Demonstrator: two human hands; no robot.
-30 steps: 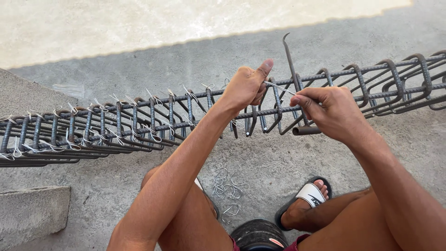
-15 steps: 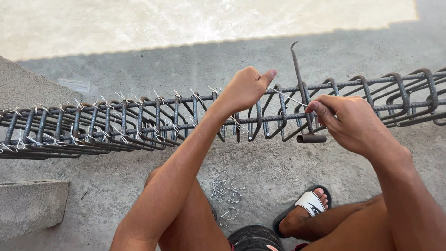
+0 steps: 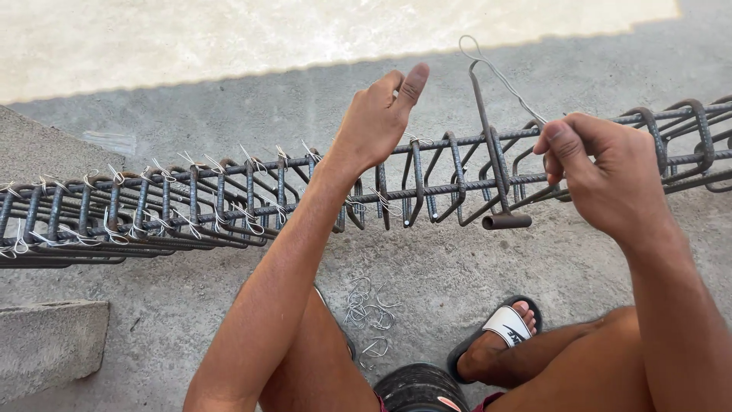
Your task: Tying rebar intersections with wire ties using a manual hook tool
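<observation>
From the head camera, looking down: my left hand (image 3: 379, 122) sits at the centre top of the frame, fingers curled loosely with the thumb stuck upward, resting on the top bar of the rebar cage (image 3: 229, 200); whether it actually pinches a wire there I cannot tell, the palm hides it; my right hand (image 3: 610, 179) is at the right of the frame, fingers closed narrow on a thin tie wire (image 3: 503, 80) that runs up and left to the hooked tip of the tying tool (image 3: 492, 152); the tool stands nearly upright among the stirrups, its short round handle (image 3: 506, 221) hanging just below the cage at centre right; the cage stretches across the whole frame from left to right, its left stretch already bound with pale wire twists; below it, on the concrete floor (image 3: 229, 122), a small heap of loose wire pieces (image 3: 367, 309) lies between my knees; my sandalled foot (image 3: 499, 336) shows at the lower right.
</observation>
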